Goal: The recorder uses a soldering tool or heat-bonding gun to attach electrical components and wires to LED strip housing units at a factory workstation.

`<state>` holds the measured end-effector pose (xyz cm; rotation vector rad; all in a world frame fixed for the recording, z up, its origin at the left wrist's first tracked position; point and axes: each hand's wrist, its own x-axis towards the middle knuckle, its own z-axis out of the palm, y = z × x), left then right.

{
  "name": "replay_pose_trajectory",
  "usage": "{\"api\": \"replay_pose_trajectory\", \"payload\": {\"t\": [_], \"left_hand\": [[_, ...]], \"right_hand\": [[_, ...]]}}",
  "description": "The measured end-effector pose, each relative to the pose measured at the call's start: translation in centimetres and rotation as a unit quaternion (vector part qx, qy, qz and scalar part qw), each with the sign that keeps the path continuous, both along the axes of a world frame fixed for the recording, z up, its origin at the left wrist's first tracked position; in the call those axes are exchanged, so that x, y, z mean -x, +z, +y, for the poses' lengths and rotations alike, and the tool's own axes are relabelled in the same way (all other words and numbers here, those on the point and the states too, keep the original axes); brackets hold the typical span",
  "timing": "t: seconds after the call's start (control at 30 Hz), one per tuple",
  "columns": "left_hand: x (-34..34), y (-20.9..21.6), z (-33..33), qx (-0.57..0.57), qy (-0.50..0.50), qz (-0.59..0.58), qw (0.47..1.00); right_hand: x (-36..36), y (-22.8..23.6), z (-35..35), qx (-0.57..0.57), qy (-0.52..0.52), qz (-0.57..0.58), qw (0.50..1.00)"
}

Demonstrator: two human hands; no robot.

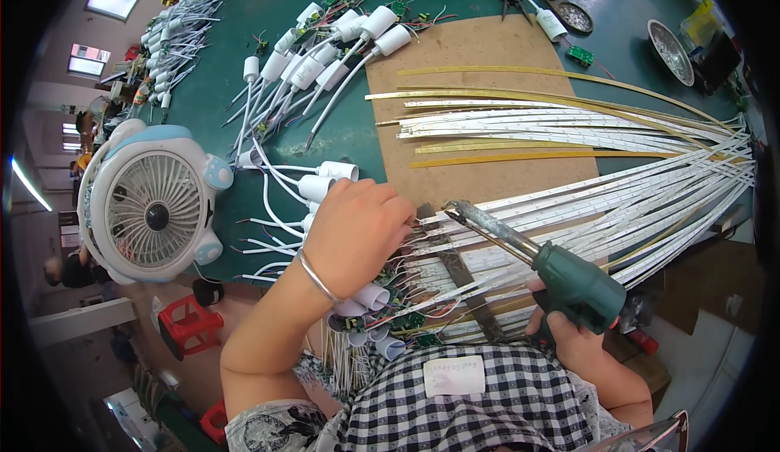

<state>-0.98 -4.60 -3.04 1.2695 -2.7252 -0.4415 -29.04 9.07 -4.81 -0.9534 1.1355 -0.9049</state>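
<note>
My right hand (569,334) is wrapped round the grip of a dark green soldering gun (578,285). Its metal tip (465,211) points left, over the ends of long white LED strips (561,200). Close to that tip, my left hand (366,220) is closed in a pinch at the strip ends; what its fingertips hold is hidden. A dark metal bar (461,273) lies across the strips. White cylindrical lamp caps (314,188) with wires lie beside my left hand. Under my left wrist are more caps (372,296) with green circuit boards and thin wires.
Piled caps with cables (309,70) cover the far left of the green table (215,70). A fan (154,212) stands at the left edge. Beyond the strips lies a brown board (479,46). Pliers (513,1), a soldering stand (575,17) and a metal dish (670,52) are far right.
</note>
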Motion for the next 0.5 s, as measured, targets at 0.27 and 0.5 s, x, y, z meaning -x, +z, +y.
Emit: {"api": "replay_pose_trajectory", "payload": {"t": [0.27, 0.5], "left_hand": [[0.83, -0.43, 0.26, 0.028, -0.003, -0.048, 0.998], [1.0, -0.17, 0.52, 0.054, 0.004, -0.057, 0.997]], "right_hand": [[0.03, -0.24, -0.02, 0.009, -0.011, -0.001, 1.0], [-0.06, -0.13, -0.12, -0.002, -0.015, -0.001, 1.0]]}}
